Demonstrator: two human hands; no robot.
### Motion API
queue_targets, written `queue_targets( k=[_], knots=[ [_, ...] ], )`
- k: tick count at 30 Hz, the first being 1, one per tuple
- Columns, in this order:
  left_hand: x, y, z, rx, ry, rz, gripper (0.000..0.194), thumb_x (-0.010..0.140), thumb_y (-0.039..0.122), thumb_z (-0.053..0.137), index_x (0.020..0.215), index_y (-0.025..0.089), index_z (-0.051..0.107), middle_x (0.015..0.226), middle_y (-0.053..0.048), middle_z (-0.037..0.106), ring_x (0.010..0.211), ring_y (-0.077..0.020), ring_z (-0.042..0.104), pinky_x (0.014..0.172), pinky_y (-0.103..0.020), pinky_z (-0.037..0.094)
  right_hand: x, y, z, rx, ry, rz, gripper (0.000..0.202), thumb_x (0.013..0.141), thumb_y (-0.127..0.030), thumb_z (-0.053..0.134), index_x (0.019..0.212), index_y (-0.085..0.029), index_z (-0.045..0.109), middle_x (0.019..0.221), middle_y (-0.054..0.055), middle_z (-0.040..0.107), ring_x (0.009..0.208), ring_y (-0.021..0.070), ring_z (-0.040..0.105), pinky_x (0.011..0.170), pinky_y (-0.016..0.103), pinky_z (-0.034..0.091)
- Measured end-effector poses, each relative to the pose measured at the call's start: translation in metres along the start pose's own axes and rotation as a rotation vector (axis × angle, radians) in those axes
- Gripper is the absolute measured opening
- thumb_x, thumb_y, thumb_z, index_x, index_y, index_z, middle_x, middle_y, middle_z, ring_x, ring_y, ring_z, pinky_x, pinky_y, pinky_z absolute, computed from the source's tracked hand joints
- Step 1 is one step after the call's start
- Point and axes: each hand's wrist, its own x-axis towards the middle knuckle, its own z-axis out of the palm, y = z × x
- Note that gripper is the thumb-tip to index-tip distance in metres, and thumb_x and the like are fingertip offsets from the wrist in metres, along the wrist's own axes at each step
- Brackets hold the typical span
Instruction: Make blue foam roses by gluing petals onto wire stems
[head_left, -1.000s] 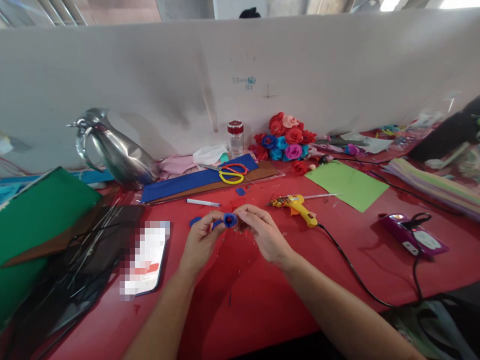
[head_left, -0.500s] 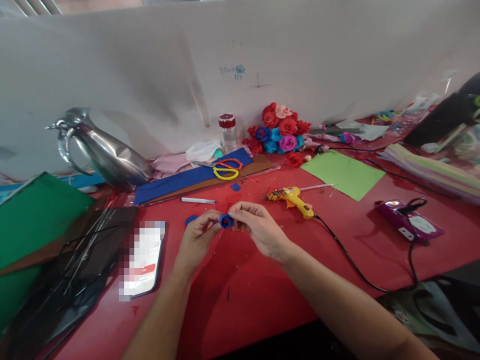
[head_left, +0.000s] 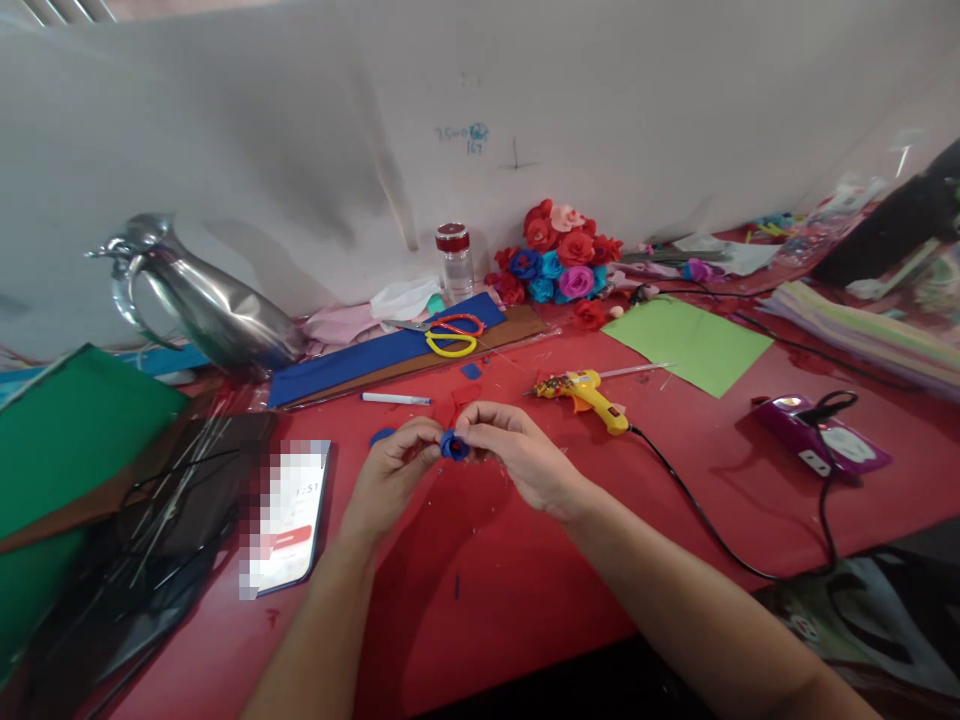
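Note:
Between my two hands, over the middle of the red table, is a small blue paper flower (head_left: 454,446) with rolled petals and an opening in its centre. My left hand (head_left: 397,465) pinches its left edge between thumb and fingers. On the other side, the thumb and fingertips of my right hand (head_left: 517,450) grip the right edge. A blue paper piece (head_left: 382,437) lies partly behind my left hand. Red scraps (head_left: 457,405) are just beyond the fingertips. A yellow glue gun (head_left: 589,395) rests on the table to the right of my right hand.
Scissors (head_left: 454,340) lie on blue paper (head_left: 337,365) at the back. A pen (head_left: 396,399), a phone (head_left: 296,520) and a metal jug (head_left: 217,300) are leftward. Paper roses (head_left: 574,250) stand near a jar (head_left: 454,265). Green paper (head_left: 690,345) and a purple power strip (head_left: 821,440) are rightward.
The blue flower has turned slightly between my fingers, so its petals and opening show at a different angle. Both hands keep nearly the same place.

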Motion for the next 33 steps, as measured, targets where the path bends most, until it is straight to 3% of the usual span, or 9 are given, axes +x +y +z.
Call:
queue_targets(
  k=[8,16,21,29,33],
  knots=[
    [-0.0006,-0.0031,-0.0033,-0.012,-0.049,0.009,0.015,0.079,0.036,0.068,0.073,0.022,0.069,0.076,-0.003,0.061,0.073,-0.0173,0.054,0.072,-0.031,0.042,0.0016,0.0042,-0.0006,0.036,0.016,-0.005,0.014,0.071,-0.030,0.063,0.064,-0.020,0.056,0.058,-0.004,0.052,0.056,0.0104,0.045,0.057,0.025,0.036],
    [0.0000,-0.0026,-0.0038,-0.074,0.039,0.044,0.008,0.078,0.029,0.070,0.076,0.022,0.070,0.080,-0.003,0.063,0.078,-0.0177,0.055,0.077,-0.031,0.042,-0.0007,0.0013,0.0005,0.032,-0.002,-0.017,0.022,0.078,-0.037,0.057,0.064,-0.020,0.055,0.061,-0.002,0.055,0.058,0.0117,0.049,0.059,0.026,0.037],
    [0.0003,-0.0021,-0.0003,-0.066,0.019,0.034,0.008,0.078,0.029,0.069,0.077,0.021,0.070,0.080,-0.003,0.064,0.077,-0.0177,0.057,0.077,-0.031,0.044,-0.0015,0.0013,0.0013,0.066,-0.026,-0.024,0.018,0.072,-0.035,0.067,0.066,-0.020,0.058,0.059,-0.003,0.055,0.056,0.0106,0.046,0.058,0.025,0.035],
    [0.0006,-0.0003,0.0034,-0.025,0.112,0.012,0.012,0.080,0.032,0.066,0.075,0.021,0.067,0.080,-0.002,0.064,0.078,-0.0172,0.056,0.079,-0.031,0.043,0.0022,0.0018,-0.0015,0.099,0.104,-0.066,0.023,0.074,-0.039,0.065,0.063,-0.019,0.061,0.059,-0.002,0.057,0.056,0.0106,0.047,0.058,0.026,0.034],
    [0.0009,0.0005,0.0043,-0.073,0.096,0.004,0.013,0.078,0.034,0.068,0.075,0.021,0.069,0.077,-0.002,0.066,0.077,-0.0179,0.058,0.078,-0.031,0.044,0.0009,0.0023,0.0003,0.083,0.026,-0.041,0.018,0.072,-0.036,0.067,0.070,-0.019,0.063,0.062,-0.002,0.058,0.058,0.0106,0.048,0.059,0.026,0.034]
  ],
)
